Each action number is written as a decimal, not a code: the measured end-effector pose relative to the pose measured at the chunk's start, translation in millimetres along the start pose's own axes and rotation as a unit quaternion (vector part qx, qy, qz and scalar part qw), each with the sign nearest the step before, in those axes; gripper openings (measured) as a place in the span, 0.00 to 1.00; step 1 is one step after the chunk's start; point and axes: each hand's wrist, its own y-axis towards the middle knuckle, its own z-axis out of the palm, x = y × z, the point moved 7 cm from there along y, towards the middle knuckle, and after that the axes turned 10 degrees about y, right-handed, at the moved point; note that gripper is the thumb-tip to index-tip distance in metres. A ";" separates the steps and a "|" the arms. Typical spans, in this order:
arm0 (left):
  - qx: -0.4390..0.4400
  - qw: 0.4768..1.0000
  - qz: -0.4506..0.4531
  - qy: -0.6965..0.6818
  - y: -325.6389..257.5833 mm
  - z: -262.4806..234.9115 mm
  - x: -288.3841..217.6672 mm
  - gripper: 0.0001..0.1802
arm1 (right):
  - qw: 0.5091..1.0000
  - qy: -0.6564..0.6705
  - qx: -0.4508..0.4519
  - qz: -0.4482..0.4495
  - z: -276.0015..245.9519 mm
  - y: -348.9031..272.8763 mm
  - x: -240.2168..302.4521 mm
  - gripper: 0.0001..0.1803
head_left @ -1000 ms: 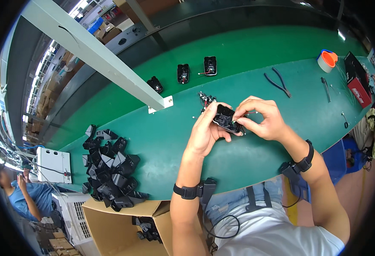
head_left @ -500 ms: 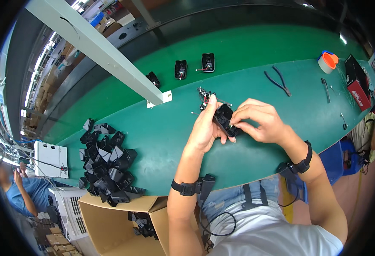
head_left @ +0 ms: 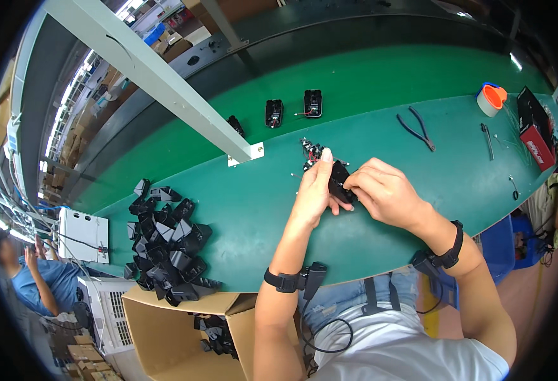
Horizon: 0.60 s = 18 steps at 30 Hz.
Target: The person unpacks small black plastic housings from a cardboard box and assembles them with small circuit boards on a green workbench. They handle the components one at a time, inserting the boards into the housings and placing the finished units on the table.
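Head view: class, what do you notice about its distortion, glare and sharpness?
In the head view, the table shows bowed edges and black fills the picture's corners; in the head view, a white streak glares at upper right; in the head view, the pliers look fairly sharp, but the inside of the black case is too dark to read.

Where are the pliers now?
In the head view, the pliers lie right of centre on the green table, beyond the right hand, left of the slim tool.

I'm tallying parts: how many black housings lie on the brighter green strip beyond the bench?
3: right housing, middle housing, and left housing, partly hidden by the pale post. The post may hide more.
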 end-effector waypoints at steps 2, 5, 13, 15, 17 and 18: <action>0.000 1.000 0.000 -0.011 -0.3 2.5 -0.5 0.36 | 1.000 -0.008 0.001 -0.003 0.3 -1.4 -0.1 0.12; 0.004 1.000 -0.005 -0.002 1.9 4.3 2.9 0.36 | 1.000 -0.014 0.013 0.012 2.7 -3.6 -1.4 0.12; -0.011 1.000 0.011 0.000 -5.0 6.0 -5.5 0.38 | 0.995 0.076 -0.012 0.065 2.2 -3.7 -6.5 0.11; 0.008 0.999 0.026 -0.020 -4.5 5.9 -8.5 0.39 | 0.972 0.193 -0.028 0.132 2.4 -5.4 -24.3 0.12; 0.017 0.998 0.061 -0.014 -6.3 7.0 -14.1 0.40 | 0.963 0.220 -0.020 0.153 1.7 -4.0 -32.0 0.13; 0.016 0.997 0.070 -0.013 -8.5 8.3 -16.2 0.39 | 0.966 0.215 -0.009 0.146 0.2 -2.3 -29.9 0.13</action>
